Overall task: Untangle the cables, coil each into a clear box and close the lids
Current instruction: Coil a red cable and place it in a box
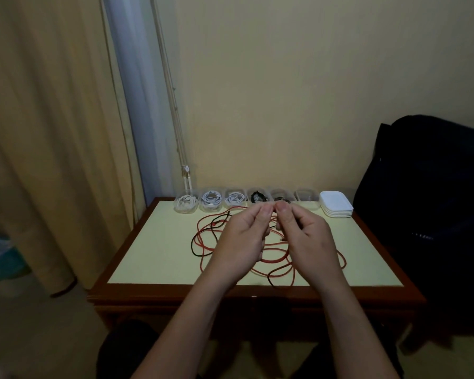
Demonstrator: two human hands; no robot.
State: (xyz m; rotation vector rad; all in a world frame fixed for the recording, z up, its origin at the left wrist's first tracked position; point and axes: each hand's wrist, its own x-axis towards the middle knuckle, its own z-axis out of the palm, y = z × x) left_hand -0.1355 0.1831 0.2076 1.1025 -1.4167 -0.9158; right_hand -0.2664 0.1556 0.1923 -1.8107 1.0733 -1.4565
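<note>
Both hands were up over the desk (153, 255), thumbs and forefingers nearly meeting. The left hand (241, 239) and the right hand (307, 236) each had a tight pinching grip on what looked like a thin strand of the cables (271, 260). The light was too dim to be sure which colour strand it was.

Directly beneath the grip, the rest of the red and dark cables lay in loose, crossing loops on the desk. Just beyond the grip stood a row of boxes (211, 205) with their tops off. Those to the left of the grip held coiled white leads, and one behind the grip held a black one. The box (307, 199) just right of the grip seemed empty. The lids (335, 206) sat stacked farther right.

By my reckoning the untangling of this last knot was in hand. Next, the pinched strand would need drawing clear of the other cable without tightening the crossings. After that would come coiling it small enough for a free box.
</note>
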